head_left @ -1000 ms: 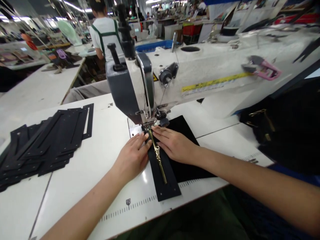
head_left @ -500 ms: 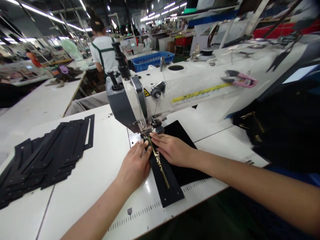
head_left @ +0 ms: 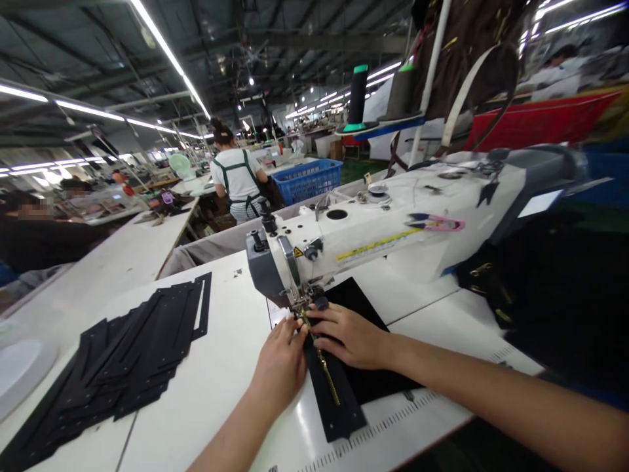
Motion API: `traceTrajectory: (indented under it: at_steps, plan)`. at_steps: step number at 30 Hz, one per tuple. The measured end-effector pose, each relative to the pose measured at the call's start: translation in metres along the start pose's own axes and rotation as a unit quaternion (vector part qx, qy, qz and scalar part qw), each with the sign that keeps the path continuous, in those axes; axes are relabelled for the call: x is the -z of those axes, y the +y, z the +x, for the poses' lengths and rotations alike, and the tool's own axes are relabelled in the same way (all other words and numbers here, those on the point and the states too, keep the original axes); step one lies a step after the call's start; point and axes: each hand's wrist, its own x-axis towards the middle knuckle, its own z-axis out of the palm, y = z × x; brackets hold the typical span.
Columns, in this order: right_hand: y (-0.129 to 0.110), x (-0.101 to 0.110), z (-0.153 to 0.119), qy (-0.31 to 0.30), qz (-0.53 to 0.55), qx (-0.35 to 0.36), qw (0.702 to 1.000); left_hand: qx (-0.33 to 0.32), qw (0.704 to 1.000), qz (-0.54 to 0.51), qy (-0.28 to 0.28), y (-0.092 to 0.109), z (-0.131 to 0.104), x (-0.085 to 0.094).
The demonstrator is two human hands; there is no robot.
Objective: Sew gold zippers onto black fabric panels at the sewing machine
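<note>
A black strip (head_left: pixel 343 421) with a zipper (head_left: pixel 328 379) lay before the sewing machine (head_left: pixel 363 237), its long axis pointing at it, the left hand (head_left: pixel 281 359) and right hand (head_left: pixel 351 337) equally near, fingers loosely extended along either side, neither visibly gripping.

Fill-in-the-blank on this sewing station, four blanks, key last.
The left hand and right hand touch a long black strip with a gold-toothed metal ____.

A pile of flat black slotted pieces lies to the hands' ____.

The dark-bladed thread snips on the white sewing machine have a ____ handle.

The rectangular slatted plastic basket beyond the machine is ____.

Missing words: zipper; left; pink; blue.
</note>
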Motion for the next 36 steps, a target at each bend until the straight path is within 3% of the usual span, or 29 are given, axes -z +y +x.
traceTrajectory:
  at_steps: [6,11,20,26,31,36]
  plan:
    - [-0.027,-0.009,-0.02,0.027,-0.043,-0.116,0.992,-0.001,1.0,0.003,0.007,0.017,-0.011,0.008]
    - [-0.034,-0.018,-0.03,-0.013,-0.122,-0.076,0.989,-0.017,1.0,0.005,0.023,0.025,-0.017,0.007]
    - [-0.024,-0.017,-0.017,-0.066,-0.143,-0.076,0.985,-0.038,0.999,0.001,0.009,0.012,-0.008,0.002]
    - [-0.021,-0.01,-0.015,-0.06,-0.123,-0.068,0.988,-0.04,0.999,-0.013,0.002,0.009,-0.006,0.004]
    - [-0.048,0.001,-0.042,-0.056,-0.113,-0.01,0.992,-0.055,0.998,-0.035,-0.021,0.023,-0.022,0.015]
    - [-0.06,-0.007,-0.055,-0.014,-0.193,0.058,0.979,-0.039,0.997,-0.055,-0.041,0.035,-0.031,0.021]
